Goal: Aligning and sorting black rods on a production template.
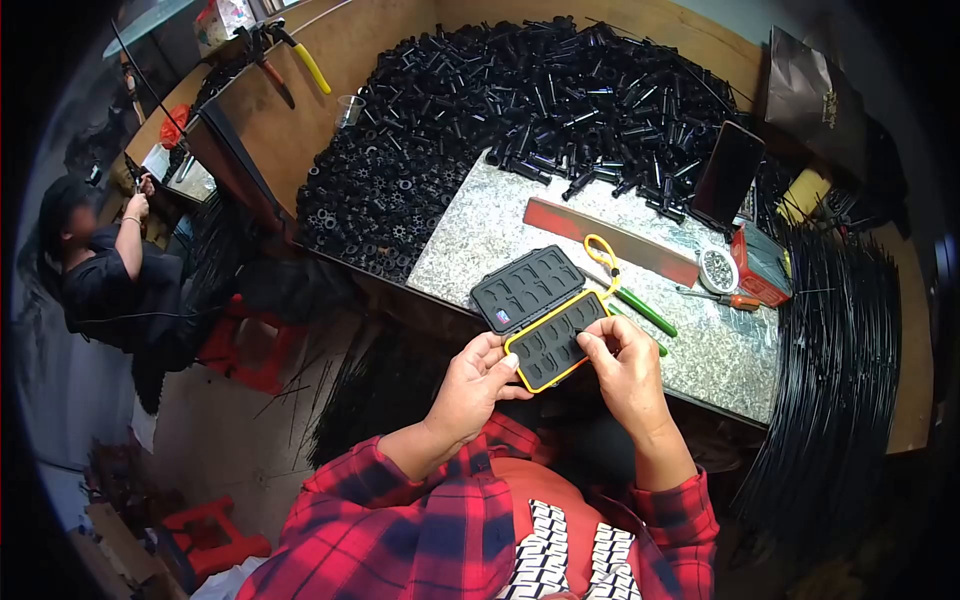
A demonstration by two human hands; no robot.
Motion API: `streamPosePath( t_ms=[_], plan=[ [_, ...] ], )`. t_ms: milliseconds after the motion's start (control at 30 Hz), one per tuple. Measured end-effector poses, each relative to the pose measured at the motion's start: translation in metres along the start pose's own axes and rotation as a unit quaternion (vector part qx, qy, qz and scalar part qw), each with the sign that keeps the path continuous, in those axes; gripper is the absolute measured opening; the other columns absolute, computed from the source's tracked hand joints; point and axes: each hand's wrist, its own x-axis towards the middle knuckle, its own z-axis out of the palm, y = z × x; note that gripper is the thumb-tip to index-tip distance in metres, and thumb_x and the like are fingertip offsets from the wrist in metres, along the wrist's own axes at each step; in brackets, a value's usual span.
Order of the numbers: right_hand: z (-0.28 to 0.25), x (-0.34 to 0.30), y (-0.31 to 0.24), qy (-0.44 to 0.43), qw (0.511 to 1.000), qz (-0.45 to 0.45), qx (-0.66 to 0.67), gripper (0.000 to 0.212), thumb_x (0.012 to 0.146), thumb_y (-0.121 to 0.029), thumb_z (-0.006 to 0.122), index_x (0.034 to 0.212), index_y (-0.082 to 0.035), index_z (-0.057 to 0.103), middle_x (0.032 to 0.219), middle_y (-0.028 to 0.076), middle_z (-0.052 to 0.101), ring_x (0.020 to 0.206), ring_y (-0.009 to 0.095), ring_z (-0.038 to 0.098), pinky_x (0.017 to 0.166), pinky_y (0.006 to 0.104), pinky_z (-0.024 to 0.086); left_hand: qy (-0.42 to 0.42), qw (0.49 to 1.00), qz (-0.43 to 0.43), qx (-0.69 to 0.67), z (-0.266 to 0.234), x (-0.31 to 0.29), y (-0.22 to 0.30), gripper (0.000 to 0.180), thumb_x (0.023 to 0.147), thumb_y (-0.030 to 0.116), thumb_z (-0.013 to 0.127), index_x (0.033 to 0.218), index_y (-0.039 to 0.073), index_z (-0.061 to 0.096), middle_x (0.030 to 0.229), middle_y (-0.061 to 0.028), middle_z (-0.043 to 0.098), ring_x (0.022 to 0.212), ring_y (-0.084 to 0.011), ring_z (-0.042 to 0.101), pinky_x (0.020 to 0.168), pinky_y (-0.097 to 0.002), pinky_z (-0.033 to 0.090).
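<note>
Sleeves (350,495) and case (549,338) front tabletop (722,350); floor (250,432) seems tiled.

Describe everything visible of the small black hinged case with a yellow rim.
The small black hinged case with a yellow rim lies open, its lid tipped back toward the speckled grey tabletop. Both halves show dark, foam-looking inserts with shaped recesses; their contents are too small to tell. A yellow cord loop hangs off its far right corner. The bare left hand grips its near left edge; the bare right hand's fingertips meet the tray's right side.
</note>
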Motion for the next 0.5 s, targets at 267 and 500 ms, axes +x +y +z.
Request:
streamPosePath(
  t_ms=[267, 500],
  plan=[
    [-0.0008, -0.0023, 0.0046, 0.000, 1.000, -0.001, 0.018, 0.010, 0.084, -0.005, 0.063, 0.081, 0.003, 0.061, 0.067, 0.002, 0.059, 0.062, 0.007, 0.052, 0.058, 0.0238, 0.044, -0.002, 1.000, 0.011, 0.011, 0.0030, 0.0014, -0.0005, 0.028, 0.096, 0.007, 0.045, 0.123, -0.003, 0.044, 0.114, -0.0149, 0.059, 0.098, -0.0206, 0.064, 0.077, -0.0300, 0.057],
    [-0.0035, -0.0033, 0.0033, -0.001, 1.000, 0.005, 0.017, 0.009, 0.084, -0.005, 0.063, 0.081, 0.003, 0.061, 0.067, 0.002, 0.058, 0.062, 0.007, 0.052, 0.059, 0.0234, 0.044, -0.005, 1.000, 0.014, 0.017, 0.0034, 0.0032, -0.0029, 0.029, 0.096, 0.007, 0.045, 0.123, -0.003, 0.044, 0.115, -0.0148, 0.059, 0.099, -0.0203, 0.063, 0.077, -0.0296, 0.057]
  ],
)
